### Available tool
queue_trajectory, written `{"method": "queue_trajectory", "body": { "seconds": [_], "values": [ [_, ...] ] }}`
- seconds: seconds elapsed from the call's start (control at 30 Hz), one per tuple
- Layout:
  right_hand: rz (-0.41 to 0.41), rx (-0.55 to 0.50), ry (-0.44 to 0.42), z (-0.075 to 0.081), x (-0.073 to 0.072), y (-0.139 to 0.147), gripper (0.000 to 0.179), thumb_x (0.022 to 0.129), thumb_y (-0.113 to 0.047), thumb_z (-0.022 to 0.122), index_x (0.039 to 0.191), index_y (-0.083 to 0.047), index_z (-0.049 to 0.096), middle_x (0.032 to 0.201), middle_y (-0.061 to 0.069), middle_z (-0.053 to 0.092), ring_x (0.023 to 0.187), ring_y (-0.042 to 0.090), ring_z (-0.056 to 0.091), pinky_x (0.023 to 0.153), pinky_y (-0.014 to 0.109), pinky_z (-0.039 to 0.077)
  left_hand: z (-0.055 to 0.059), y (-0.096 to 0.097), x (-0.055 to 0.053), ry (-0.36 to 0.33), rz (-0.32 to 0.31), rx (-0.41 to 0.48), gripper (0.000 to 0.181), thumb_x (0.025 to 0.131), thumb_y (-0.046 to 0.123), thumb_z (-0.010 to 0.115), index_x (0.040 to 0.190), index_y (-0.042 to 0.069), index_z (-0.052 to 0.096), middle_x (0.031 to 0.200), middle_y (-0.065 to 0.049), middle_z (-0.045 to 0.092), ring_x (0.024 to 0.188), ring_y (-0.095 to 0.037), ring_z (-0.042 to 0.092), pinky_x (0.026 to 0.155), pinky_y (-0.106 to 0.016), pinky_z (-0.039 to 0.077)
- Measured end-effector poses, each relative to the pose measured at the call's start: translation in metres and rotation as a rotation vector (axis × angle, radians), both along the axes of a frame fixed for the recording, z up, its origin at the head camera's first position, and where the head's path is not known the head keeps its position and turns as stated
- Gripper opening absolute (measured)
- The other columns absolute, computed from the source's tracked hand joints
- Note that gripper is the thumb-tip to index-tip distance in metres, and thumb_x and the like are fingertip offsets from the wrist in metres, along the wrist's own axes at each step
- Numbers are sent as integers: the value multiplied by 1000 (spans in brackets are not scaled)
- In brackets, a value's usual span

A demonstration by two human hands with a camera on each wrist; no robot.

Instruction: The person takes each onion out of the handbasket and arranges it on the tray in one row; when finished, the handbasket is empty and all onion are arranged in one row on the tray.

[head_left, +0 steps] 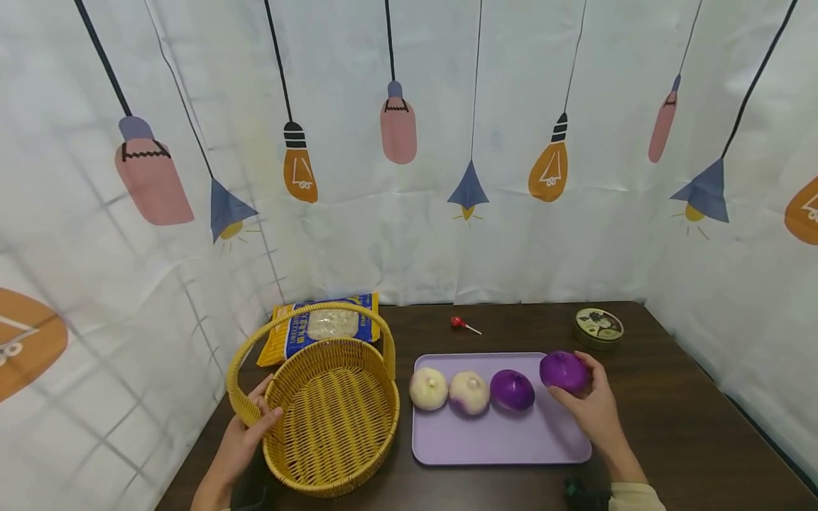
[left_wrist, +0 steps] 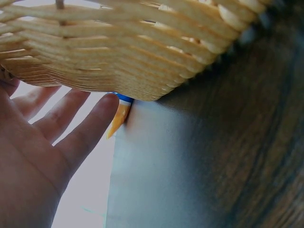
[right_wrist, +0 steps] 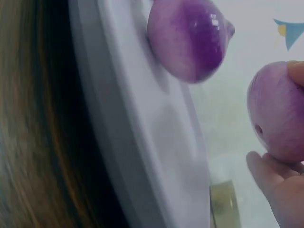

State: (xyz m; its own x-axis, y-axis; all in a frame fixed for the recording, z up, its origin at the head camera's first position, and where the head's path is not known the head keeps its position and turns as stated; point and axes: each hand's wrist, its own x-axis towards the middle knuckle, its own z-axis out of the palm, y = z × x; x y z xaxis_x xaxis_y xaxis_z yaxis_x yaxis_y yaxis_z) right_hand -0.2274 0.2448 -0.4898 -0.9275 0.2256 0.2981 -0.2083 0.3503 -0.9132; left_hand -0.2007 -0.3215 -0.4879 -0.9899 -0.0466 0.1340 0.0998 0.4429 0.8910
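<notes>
A yellow woven basket with a tall arched handle stands on the left of the table, its inside facing me. My left hand grips its left side near the foot of the handle; in the left wrist view the fingers reach against the outside of the weave. My right hand holds a purple onion between thumb and fingers, raised over the right part of a lilac tray. Another purple onion and two whitish onions, one left and one middle, sit in a row on the tray.
Behind the basket lies a yellow and blue food packet. A red lollipop lies beyond the tray, and a round tin stands at the back right. A lamp-patterned curtain encloses the table's back and sides.
</notes>
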Motion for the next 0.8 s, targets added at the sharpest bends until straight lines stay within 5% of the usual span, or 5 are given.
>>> {"method": "queue_trajectory", "body": {
  "seconds": [0.17,0.3,0.4,0.8],
  "values": [
    [-14,52,-56,-4,-2,6,83,79,-5,80,145,1,29,138,26,40,121,25,47,86,3,34,-1,0,0,7,0,-1,35,100,24,56,87,-1,36,158,-23,22,139,-45,26,84,-11,34],
    [-10,153,-89,-7,-4,10,83,79,-6,79,145,0,29,141,30,37,125,45,41,100,37,39,0,0,0,10,-6,2,35,100,24,56,87,-1,36,158,-22,21,139,-45,26,82,-11,33],
    [-3,197,-111,-9,-5,11,82,78,-6,77,145,0,30,140,32,33,123,51,39,97,64,34,1,0,0,12,-8,6,35,100,24,56,87,-1,36,158,-22,20,139,-45,26,82,-12,33],
    [27,247,-164,-22,-8,17,83,77,-6,78,145,0,31,142,33,30,123,53,39,97,66,32,-1,0,1,20,-14,25,34,100,23,57,88,-2,36,158,-22,21,140,-47,25,83,-5,32]
  ]
}}
